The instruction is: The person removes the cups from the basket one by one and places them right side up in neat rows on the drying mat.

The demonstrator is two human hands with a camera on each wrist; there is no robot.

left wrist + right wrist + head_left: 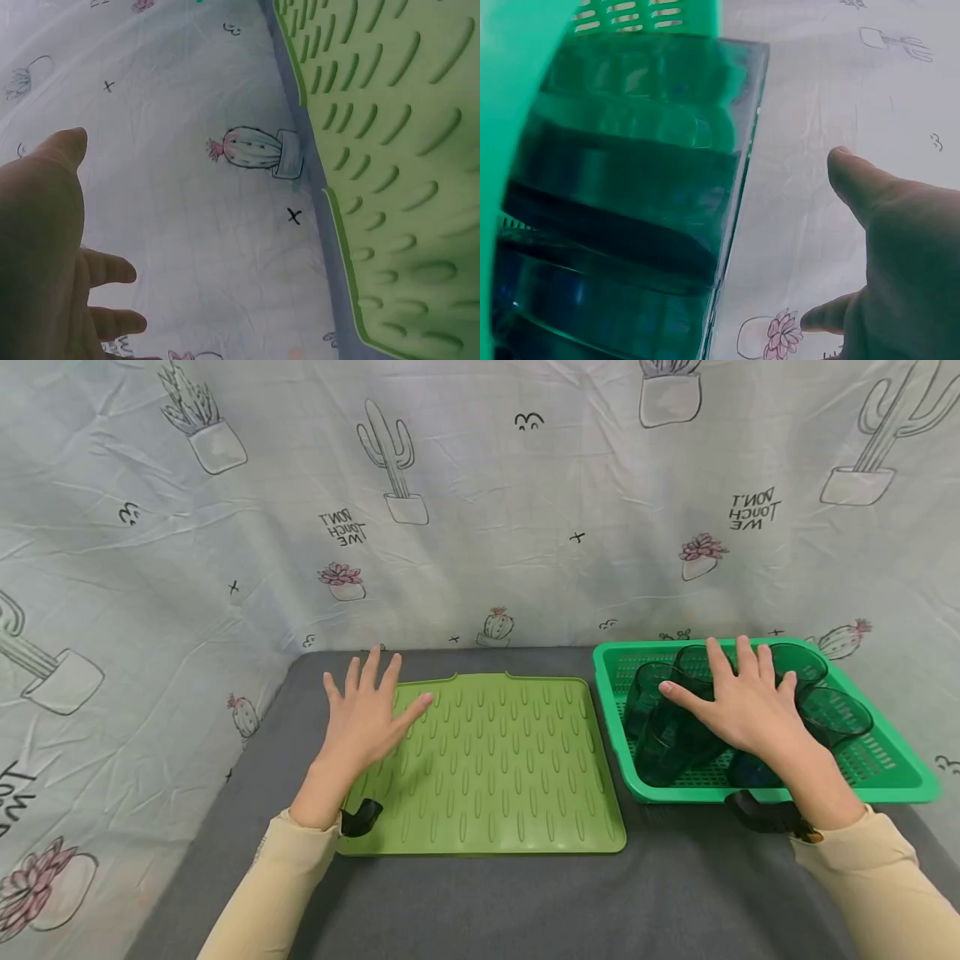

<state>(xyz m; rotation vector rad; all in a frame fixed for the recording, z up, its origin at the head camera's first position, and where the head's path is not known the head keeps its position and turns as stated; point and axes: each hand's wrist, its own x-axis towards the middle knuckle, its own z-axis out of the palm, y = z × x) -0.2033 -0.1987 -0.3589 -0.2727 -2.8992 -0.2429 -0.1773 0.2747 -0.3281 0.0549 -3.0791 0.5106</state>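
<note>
My left hand (pixel 363 717) hovers with spread fingers over the left side of a green ridged drying mat (pixel 491 760). In the left wrist view, its thumb and fingers reach past the mat's edge and hold nothing. On the right, a green plastic basket (pixel 892 789) contains several dark teal drinking glasses (pixel 834 714). My right hand (pixel 757 714), fingers fanned out, is above these glasses and hides part of them. The right wrist view shows the glasses (pixel 630 202) close up inside the basket, with the thumb and fingers apart from them.
A dark grey cloth (pixel 525 902) covers the table under the mat and basket. Behind and at the left hangs a white curtain (pixel 465 568) printed with cacti and lettering. Each wrist wears a black strap, the left strap (pixel 362 818) overlapping the mat in the head view.
</note>
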